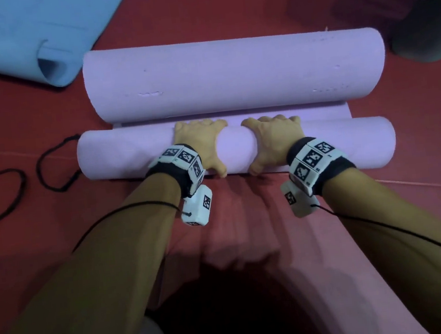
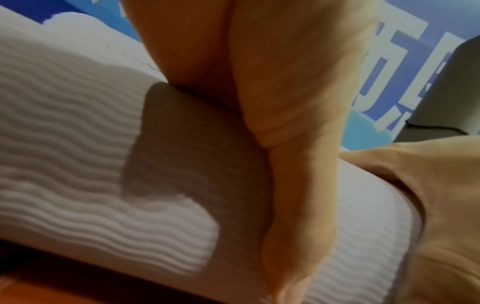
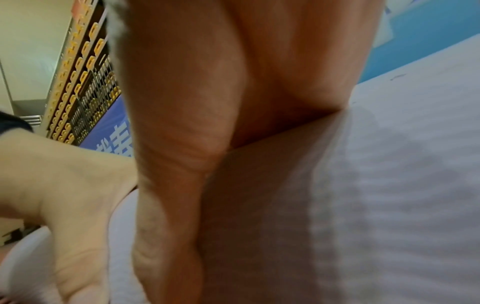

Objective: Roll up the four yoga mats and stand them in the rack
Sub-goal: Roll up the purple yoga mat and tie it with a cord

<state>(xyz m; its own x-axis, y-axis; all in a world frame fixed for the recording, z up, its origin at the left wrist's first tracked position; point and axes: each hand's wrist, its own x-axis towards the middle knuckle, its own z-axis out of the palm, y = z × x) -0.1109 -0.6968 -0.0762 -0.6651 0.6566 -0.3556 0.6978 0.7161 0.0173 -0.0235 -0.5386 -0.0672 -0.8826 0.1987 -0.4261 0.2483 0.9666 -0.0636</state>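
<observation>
Basically, the lilac mat [image 1: 231,70] lies across the red floor [image 1: 224,8] at centre, curled at both ends: a fat curl at 12 o'clock and a tighter near roll [image 1: 120,155] at 6 o'clock, with only a thin flat strip between. A blue mat [image 1: 17,35] sits at 10 o'clock, loosely half-rolled; a dark roll [image 1: 427,22] lies at 2 o'clock; two black bands [image 1: 55,162] lie at 9 o'clock. No rack in view.

Left hand [image 1: 198,144] and right hand [image 1: 273,136] sit side by side on the near roll's middle, fingers draped over the top, thumbs on the near side, gripping it.

Step is rolling, I judge. To do it well: spread hands wider, press evenly, keep the ends flush and the far curl flattened.
</observation>
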